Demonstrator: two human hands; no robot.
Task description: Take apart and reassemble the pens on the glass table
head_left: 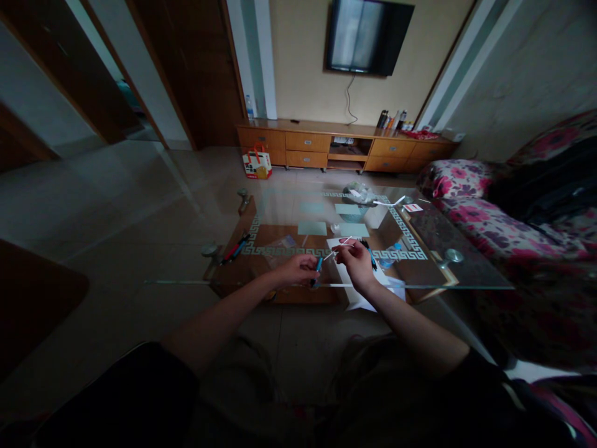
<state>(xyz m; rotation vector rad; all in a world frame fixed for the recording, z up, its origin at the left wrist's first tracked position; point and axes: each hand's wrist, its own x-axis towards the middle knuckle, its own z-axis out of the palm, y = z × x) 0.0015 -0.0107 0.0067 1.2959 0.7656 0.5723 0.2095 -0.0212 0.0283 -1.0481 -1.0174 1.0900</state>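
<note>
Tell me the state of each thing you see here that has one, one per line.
Left hand, closed around blue pen.
Right hand, pinching thin white stick.
TV, apparently off.
Cabinet drawers, shut.
White paper, lying flat beneath the hands.
Paper bag, upright on floor.

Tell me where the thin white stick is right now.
Head view, centre: the thin white stick is pinched in the right hand above the near edge of the glass table, slanting down toward the small blue item held by the left hand.
</note>
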